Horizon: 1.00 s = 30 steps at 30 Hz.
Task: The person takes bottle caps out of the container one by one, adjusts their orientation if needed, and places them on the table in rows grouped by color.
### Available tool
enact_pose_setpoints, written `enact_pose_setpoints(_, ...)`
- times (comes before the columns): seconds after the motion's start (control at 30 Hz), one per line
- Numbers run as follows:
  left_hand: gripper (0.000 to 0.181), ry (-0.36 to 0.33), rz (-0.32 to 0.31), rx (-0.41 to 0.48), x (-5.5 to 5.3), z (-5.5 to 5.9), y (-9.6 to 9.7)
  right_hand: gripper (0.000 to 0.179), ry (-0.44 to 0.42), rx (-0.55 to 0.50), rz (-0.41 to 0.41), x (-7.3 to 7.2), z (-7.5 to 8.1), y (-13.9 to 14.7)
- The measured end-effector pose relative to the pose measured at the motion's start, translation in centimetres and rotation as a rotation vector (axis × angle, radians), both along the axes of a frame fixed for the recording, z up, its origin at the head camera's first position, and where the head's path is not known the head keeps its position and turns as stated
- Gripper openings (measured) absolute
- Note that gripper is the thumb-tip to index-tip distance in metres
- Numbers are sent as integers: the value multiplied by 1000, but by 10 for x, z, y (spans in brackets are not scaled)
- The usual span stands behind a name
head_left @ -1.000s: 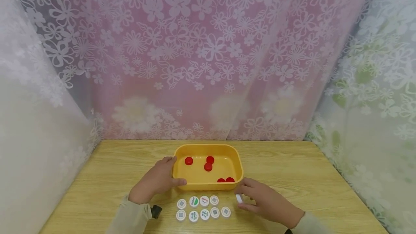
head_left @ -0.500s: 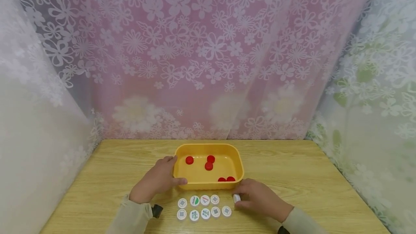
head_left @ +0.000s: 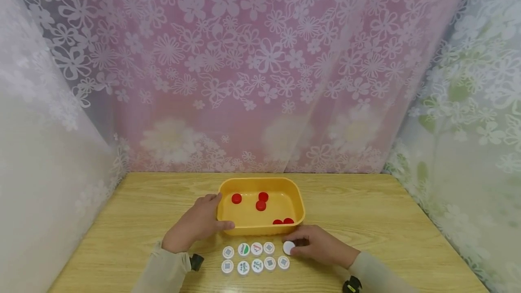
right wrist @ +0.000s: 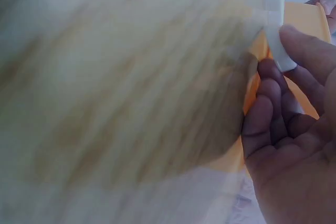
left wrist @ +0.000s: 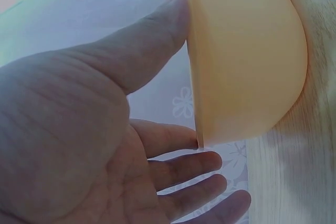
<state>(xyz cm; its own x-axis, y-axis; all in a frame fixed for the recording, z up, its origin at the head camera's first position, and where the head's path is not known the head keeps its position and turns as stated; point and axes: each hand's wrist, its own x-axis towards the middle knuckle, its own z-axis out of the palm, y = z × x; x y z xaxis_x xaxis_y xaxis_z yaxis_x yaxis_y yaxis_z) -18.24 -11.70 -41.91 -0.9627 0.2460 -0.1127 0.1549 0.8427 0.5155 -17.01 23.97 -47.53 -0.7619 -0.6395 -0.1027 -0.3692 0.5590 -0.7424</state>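
Note:
My right hand (head_left: 321, 245) pinches a white bottle cap (head_left: 289, 248) between thumb and fingers, at the right end of the back row of caps. In the right wrist view the cap (right wrist: 278, 40) appears edge-on under the thumb. My left hand (head_left: 197, 223) rests on the left side of a yellow plastic tub (head_left: 260, 230). Its thumb and index fingertip touch the tub's rim (left wrist: 194, 72) in the left wrist view, while the other fingers stretch out loosely. Several red bottle caps (head_left: 261, 205) lie scattered inside the tub.
Two rows of white printed bottle caps (head_left: 257, 265) lie on the wooden table (head_left: 346, 202) in front of the tub. Some show square codes, others green or red prints. A pink flowered curtain (head_left: 252, 80) hangs behind the table, with pale curtains at both sides.
My right hand has moved left with the white bottle cap toward the back row, and the cap has tipped from edge-on to show its white face. My left hand stays at the tub.

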Motion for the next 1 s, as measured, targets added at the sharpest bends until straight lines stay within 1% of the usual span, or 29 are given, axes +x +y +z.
enact_pose_setpoints(0.07, 99, -4, 2, 3, 0, 0, 1, 34, 11, 14, -3, -1, -2, -1)
enact_pose_setpoints(0.23, 98, -2, -4, 18, 0, 0, 1, 31, 87, 87, -15, 0, 0, -6)
enact_pose_setpoints(0.33, 97, 4, -8, 35, 0, 1, 1, 28, 185, 168, -15, 3, 4, -14)
enact_pose_setpoints(0.5, 97, -1, -7, 41, 1, 1, 1, 33, 379, 326, 18, 9, 6, -29)
enact_pose_setpoints(0.57, 97, -6, -2, 41, 1, 1, 1, 35, 417, 358, 29, 9, 6, -33)
enact_pose_setpoints(0.73, 97, -7, -1, 43, 1, 0, 1, 36, 423, 366, 38, 12, 8, -33)
enact_pose_setpoints(0.77, 97, -4, -4, 44, 1, -1, 1, 33, 422, 355, 31, 13, 9, -32)
enact_pose_setpoints(0.83, 96, 2, -8, 48, 0, -1, 1, 21, 429, 327, 11, 15, 13, -31)
enact_pose_setpoints(0.9, 94, 8, -12, 58, 0, -1, 1, 12, 468, 286, -14, 17, 20, -30)
enact_pose_setpoints(0.93, 93, 11, -15, 61, 0, -1, 1, 13, 490, 259, -27, 17, 24, -31)
enact_pose_setpoints(1.0, 92, 14, -18, 69, 0, 0, 0, 18, 561, 210, -46, 17, 33, -33)
